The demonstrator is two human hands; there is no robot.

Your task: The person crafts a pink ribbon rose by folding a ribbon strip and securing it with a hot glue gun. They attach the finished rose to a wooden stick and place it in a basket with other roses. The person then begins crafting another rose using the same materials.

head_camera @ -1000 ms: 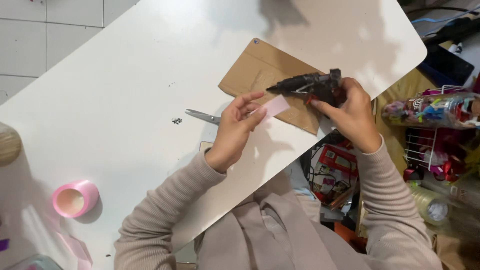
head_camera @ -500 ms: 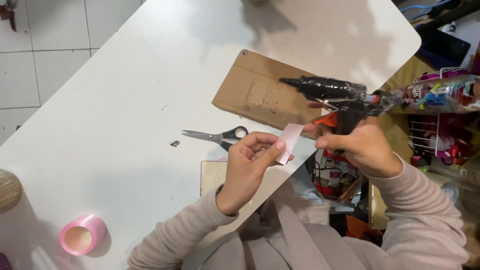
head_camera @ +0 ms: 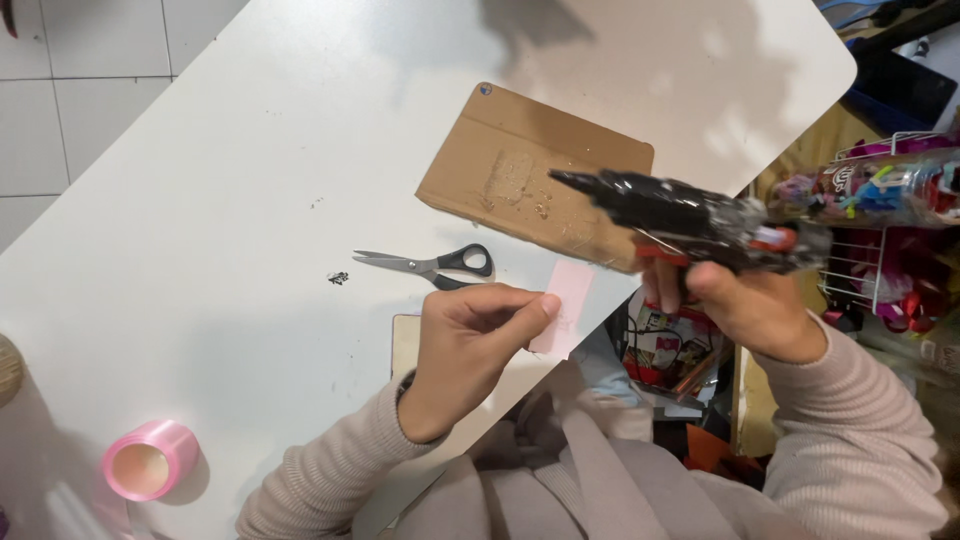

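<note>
Overhead view onto a white tabletop [head_camera: 200, 260]. Left hand [head_camera: 470, 340] pinching one short pink ribbon strip [head_camera: 563, 308] between thumb and fingertips, just below the cardboard sheet [head_camera: 520, 180], at the tabletop's near edge. Right hand [head_camera: 750, 310] wrapped tight around the handle of one black glue gun [head_camera: 680, 215], nozzle aimed left over the cardboard's lower right corner, apart from the strip. Strip likely very light, soft and floppy, slippery satin; best pinched at one end, away from any glue. Gun probably rigid, hot at the tip; handle only. One pair of black-handled scissors [head_camera: 430, 265] lying shut, left of the cardboard's lower edge. One pink ribbon roll [head_camera: 150, 460] far below and left of the cardboard. One small wooden piece [head_camera: 405, 345] partly hidden under the left wrist. Wire rack [head_camera: 880, 230] of colourful clutter right of the cardboard, off the tabletop.
</note>
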